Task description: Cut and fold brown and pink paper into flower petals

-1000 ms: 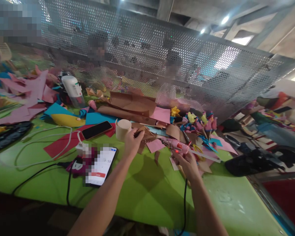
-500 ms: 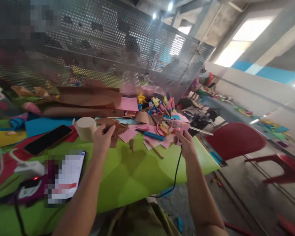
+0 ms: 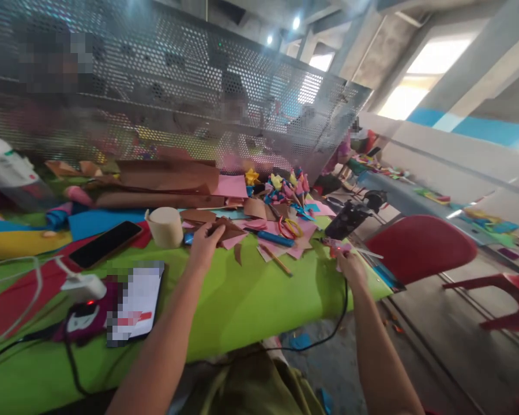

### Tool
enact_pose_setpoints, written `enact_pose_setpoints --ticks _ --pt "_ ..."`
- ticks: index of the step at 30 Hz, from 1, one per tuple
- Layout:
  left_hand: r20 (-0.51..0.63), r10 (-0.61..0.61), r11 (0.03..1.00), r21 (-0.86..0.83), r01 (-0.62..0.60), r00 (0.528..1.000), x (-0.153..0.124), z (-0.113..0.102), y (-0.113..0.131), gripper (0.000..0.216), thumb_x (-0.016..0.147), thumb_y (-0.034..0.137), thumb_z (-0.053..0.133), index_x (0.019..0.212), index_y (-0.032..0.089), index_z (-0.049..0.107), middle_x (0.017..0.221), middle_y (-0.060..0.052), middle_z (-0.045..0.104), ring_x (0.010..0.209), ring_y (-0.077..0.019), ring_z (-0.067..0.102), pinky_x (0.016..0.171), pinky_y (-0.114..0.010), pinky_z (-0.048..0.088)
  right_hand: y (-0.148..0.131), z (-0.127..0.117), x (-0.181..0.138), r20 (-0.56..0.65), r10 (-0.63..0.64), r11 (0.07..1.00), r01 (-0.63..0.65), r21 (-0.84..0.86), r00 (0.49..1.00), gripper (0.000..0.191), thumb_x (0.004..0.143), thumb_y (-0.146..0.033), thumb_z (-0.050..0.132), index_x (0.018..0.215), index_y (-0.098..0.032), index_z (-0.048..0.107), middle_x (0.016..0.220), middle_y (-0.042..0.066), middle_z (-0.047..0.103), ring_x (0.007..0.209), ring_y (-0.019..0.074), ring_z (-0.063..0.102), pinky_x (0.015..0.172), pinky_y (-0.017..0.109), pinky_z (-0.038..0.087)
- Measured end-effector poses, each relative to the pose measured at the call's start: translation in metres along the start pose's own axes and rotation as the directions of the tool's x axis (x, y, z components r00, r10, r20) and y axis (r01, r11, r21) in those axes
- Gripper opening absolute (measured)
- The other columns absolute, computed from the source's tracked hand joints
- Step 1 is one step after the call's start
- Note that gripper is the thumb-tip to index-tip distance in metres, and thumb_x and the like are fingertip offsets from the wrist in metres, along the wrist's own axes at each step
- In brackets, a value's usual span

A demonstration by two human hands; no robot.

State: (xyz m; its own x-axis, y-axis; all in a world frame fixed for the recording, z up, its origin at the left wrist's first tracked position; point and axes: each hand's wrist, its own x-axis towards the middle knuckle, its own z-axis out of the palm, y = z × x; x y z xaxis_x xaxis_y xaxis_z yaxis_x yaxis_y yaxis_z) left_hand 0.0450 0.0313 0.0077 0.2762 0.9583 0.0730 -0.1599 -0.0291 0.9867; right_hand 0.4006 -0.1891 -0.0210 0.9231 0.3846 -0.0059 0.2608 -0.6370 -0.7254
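Observation:
My left hand [image 3: 204, 245] is closed on a piece of brown paper [image 3: 227, 229] at the middle of the green table [image 3: 251, 300], right beside a roll of beige tape [image 3: 166, 226]. Near the table's right edge my right hand [image 3: 350, 266] grips a pink hot glue gun [image 3: 335, 246]. The gun's black cord [image 3: 328, 334] hangs down off the table edge. Between the two hands lie a pencil [image 3: 275, 259], a blue pen [image 3: 275, 238] and scissors with red and yellow handles [image 3: 288, 227].
Coloured and brown paper scraps cover the back of the table below a perforated metal screen [image 3: 177, 98]. Two phones [image 3: 106, 244] [image 3: 134, 302], a charger and cables lie at the left. A red chair [image 3: 419, 245] stands to the right. People sit beyond the screen.
The view has swung right and then settled. My right hand has carried the glue gun outward to the table's right edge. My left hand stays on the brown paper.

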Motion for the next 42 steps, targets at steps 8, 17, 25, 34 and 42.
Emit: enact_pose_setpoints --ticks 8,17,25,34,42 --pt "0.071 -0.013 0.999 -0.043 0.016 0.997 -0.002 0.003 -0.005 0.034 0.067 0.048 0.072 0.083 0.018 0.068 0.075 -0.002 0.069 0.061 -0.0149 0.06 0.052 -0.024 0.044 -0.008 -0.013 -0.016 -0.091 -0.022 0.853 -0.029 -0.521 0.996 0.048 0.086 -0.06 0.049 0.089 -0.019 0.073 0.109 0.023 0.069 0.102 0.0393 0.065 0.078 0.047 0.047" --pt "0.092 -0.079 0.981 -0.168 0.093 0.993 -0.006 0.008 -0.007 0.038 0.065 0.044 0.078 0.086 0.015 0.066 0.067 0.0 0.066 0.052 -0.0125 0.058 0.048 -0.022 0.042 -0.077 0.039 -0.073 -0.146 -0.618 0.724 0.632 0.277 0.772 0.031 0.082 -0.05 0.064 0.088 -0.019 0.068 0.081 0.005 0.069 0.071 0.0212 0.064 0.067 0.034 0.051" --pt "0.095 -0.17 0.942 -0.275 0.189 0.981 -0.014 0.015 -0.008 0.037 0.063 0.036 0.082 0.09 0.015 0.067 0.081 -0.002 0.072 0.062 -0.0126 0.065 0.058 -0.023 0.051 -0.143 0.108 -0.163 -0.159 -0.944 0.237 0.927 0.29 0.29 0.022 0.095 -0.019 0.059 0.112 -0.025 0.072 0.108 0.008 0.074 0.101 0.0219 0.069 0.085 0.037 0.056" --pt "0.16 -0.236 0.873 -0.399 0.281 0.959 -0.021 0.022 -0.005 0.043 0.058 0.033 0.087 0.09 0.016 0.064 0.079 0.001 0.07 0.065 -0.012 0.065 0.063 -0.024 0.053 -0.138 0.13 -0.166 -0.192 -0.958 0.189 0.973 0.136 0.213 0.032 0.096 -0.014 0.055 0.124 -0.027 0.066 0.114 0.007 0.074 0.103 0.0221 0.069 0.088 0.039 0.056" --pt "0.182 -0.299 0.862 -0.369 0.347 0.937 -0.022 0.023 -0.003 0.031 0.067 0.03 0.08 0.092 0.016 0.068 0.083 -0.003 0.074 0.069 -0.0148 0.068 0.063 -0.027 0.057 -0.136 0.127 -0.16 -0.25 -0.929 0.229 0.955 0.188 0.272 0.022 0.095 -0.016 0.058 0.112 -0.025 0.067 0.107 0.008 0.073 0.1 0.0223 0.069 0.087 0.039 0.057"
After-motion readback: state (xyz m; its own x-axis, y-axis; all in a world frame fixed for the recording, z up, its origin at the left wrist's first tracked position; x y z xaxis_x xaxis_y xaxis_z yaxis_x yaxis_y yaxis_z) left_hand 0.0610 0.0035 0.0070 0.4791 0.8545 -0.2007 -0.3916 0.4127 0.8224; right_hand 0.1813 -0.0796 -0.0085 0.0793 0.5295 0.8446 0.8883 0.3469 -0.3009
